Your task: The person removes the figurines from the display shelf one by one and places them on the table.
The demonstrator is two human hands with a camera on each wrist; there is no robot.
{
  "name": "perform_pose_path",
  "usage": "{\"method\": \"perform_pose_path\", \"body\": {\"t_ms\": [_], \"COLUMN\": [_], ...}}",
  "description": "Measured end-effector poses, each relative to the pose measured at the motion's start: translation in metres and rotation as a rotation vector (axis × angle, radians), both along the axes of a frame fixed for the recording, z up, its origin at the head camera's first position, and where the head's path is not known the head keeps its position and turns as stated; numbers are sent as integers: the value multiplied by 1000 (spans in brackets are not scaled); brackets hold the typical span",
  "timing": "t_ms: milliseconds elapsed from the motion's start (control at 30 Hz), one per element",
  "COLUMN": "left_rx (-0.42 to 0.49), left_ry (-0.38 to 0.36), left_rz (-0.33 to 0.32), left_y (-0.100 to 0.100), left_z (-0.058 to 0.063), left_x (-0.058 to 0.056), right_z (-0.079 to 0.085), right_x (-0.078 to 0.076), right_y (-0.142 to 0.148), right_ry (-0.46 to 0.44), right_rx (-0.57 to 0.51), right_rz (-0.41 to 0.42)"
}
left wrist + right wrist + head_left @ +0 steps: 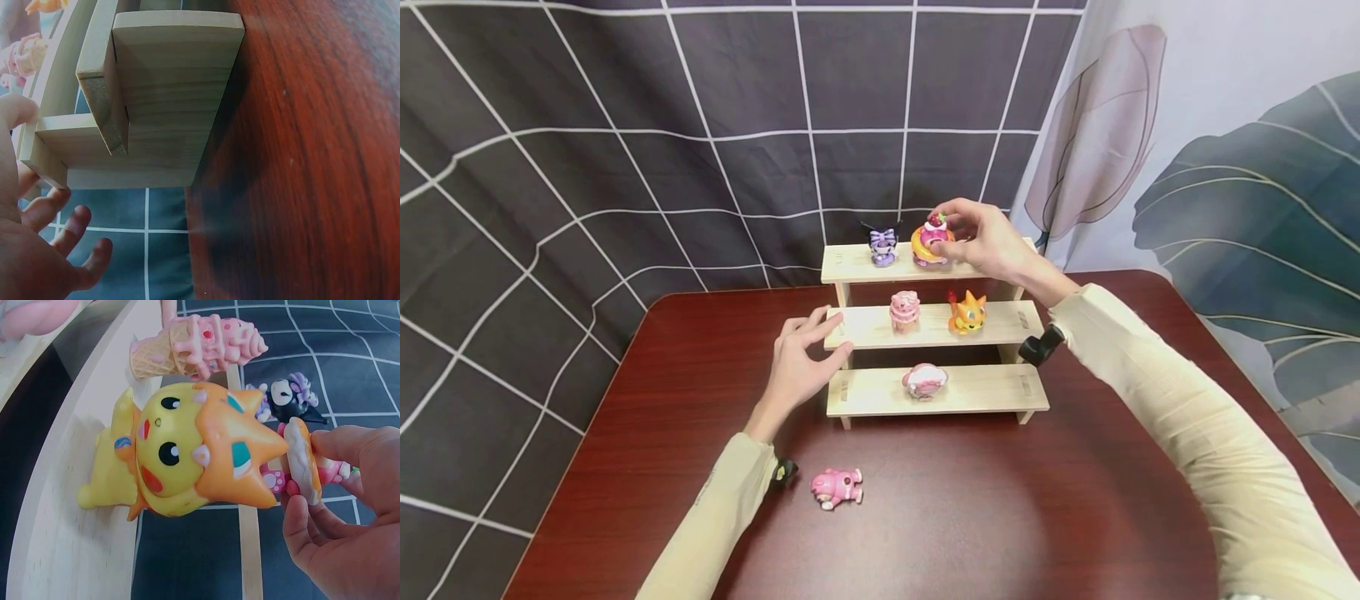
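Note:
My right hand (988, 242) pinches a pink figurine in an orange ring (927, 246), with a strawberry on its top, at the upper tier of a wooden three-step display stand (850, 265). In the right wrist view, its paw-marked pink feet show below the white-iced side of the ring. Beside it stands a purple-and-black figurine (883, 247). At the left end of the middle tier, my left hand (797, 358) grips the plank's edge between thumb and index finger. The left wrist view shows its other fingers (78, 228) spread off the wood.
On the middle tier stand a pink ice-cream-cone figurine (905, 311) and a yellow figurine with an orange hood (967, 314). A pink-and-white round figurine (925, 381) sits on the lowest tier. A pink bear figurine (837, 487) lies on the dark red table (970, 508).

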State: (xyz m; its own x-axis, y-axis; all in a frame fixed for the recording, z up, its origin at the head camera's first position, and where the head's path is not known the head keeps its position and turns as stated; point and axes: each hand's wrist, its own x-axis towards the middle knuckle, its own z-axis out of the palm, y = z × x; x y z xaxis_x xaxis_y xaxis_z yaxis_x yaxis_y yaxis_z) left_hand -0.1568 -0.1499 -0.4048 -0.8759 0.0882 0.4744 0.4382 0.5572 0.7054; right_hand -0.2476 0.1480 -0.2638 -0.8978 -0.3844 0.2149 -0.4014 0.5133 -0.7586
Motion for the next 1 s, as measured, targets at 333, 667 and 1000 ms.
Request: {"method": "perform_pose_path", "body": {"t_ms": [333,667,1000], "left_rx": [-5,-12,-7], "left_ry": [1,-10,-22], "left_rz": [1,1,3], "left_y": [0,1,1], "left_z": [0,2,3], "left_x": [1,2,4], "right_z": [3,7,10], "right_x": [8,19,31], "right_y": [0,2,6], "right_ry": [27,45,87], "right_rx": [-3,1,7], "right_rz": [2,11,15]}}
